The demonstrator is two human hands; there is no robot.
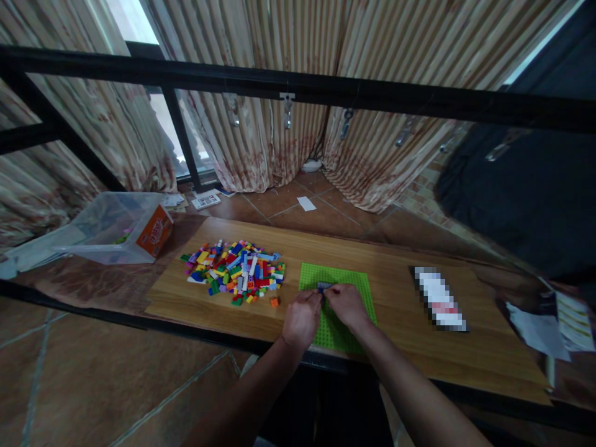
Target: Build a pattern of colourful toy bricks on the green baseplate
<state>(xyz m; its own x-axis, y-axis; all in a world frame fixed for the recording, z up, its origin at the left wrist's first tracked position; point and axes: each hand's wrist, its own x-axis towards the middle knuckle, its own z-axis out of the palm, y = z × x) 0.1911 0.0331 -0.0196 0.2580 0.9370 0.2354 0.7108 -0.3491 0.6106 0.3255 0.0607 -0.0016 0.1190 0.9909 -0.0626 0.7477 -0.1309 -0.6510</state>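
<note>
A green studded baseplate (339, 329) lies on the wooden board in front of me. Over its upper left part my left hand (302, 315) and my right hand (347, 303) meet, fingers closed and fingertips close together. Between the fingertips shows a small dark blue toy brick (322, 286), with a grey piece (326, 284) just behind it. Both hands appear to pinch the blue brick; my fingers hide most of it. To the left of the plate spreads a pile of mixed coloured toy bricks (237, 270), with one orange brick (274, 302) at its near edge.
On the right of the wooden board (391, 298) lies a phone-like slab (440, 299), its face pixelated. A clear plastic bin (107, 248) with an orange label stands at the far left. Papers (537, 329) lie at the right end. A black metal bar (261, 81) crosses behind, before curtains.
</note>
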